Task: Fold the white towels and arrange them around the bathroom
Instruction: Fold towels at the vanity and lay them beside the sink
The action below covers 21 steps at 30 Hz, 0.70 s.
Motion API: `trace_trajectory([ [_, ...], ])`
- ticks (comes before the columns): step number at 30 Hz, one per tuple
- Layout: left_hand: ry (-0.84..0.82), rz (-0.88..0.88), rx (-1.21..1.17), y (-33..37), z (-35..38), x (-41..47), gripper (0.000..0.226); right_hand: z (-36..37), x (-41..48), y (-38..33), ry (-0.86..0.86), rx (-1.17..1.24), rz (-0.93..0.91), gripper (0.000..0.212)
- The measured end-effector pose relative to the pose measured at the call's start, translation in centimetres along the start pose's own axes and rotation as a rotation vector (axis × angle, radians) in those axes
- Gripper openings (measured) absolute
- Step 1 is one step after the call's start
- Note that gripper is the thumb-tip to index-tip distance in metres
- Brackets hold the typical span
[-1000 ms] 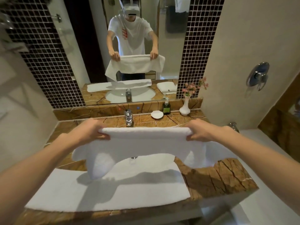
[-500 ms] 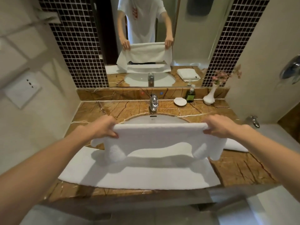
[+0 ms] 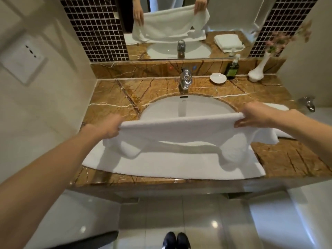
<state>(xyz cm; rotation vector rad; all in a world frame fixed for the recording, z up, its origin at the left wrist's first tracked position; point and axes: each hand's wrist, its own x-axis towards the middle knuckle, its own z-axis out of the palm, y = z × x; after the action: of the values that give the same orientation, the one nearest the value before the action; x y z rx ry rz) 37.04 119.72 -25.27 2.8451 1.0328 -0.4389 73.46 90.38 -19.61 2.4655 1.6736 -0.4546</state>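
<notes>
I hold a white towel (image 3: 179,130) stretched over the front of the sink. My left hand (image 3: 107,127) grips its folded top edge at the left end, and my right hand (image 3: 255,114) pinches the right end. The towel's lower part droops in two rounded lobes onto a second white towel (image 3: 170,166) lying flat along the counter's front edge. A third folded towel (image 3: 280,108) lies partly hidden behind my right wrist at the counter's right end.
The brown marble counter (image 3: 111,94) holds a white basin (image 3: 179,106), a chrome tap (image 3: 186,81), a soap dish (image 3: 218,78), a green bottle (image 3: 232,69) and a white vase (image 3: 256,72). A mirror is behind. A wall stands close on the left.
My head has tipped down, so the floor and my shoes now show. Both hands have lowered the towel toward the counter, and its hanging part now rests on the flat towel.
</notes>
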Motion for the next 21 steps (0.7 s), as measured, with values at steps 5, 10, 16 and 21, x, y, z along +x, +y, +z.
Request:
trace_trajectory([
  [5,0.046,-0.136,0.03,-0.4,1.9,-0.2,0.016,1.2,0.9,0.0,-0.141,0.062,0.029,0.03],
  [10,0.063,-0.083,-0.173,-1.7,4.3,0.3,0.027,2.8,1.2,0.9,-0.178,0.076,0.026,0.02],
  [16,-0.047,0.021,-0.219,-3.6,6.0,-0.1,0.016,4.0,1.1,1.4,-0.115,0.088,-0.013,0.015],
  [21,-0.027,0.012,-0.119,-3.3,6.3,0.2,0.011,4.2,1.1,1.5,-0.059,-0.006,-0.012,0.018],
])
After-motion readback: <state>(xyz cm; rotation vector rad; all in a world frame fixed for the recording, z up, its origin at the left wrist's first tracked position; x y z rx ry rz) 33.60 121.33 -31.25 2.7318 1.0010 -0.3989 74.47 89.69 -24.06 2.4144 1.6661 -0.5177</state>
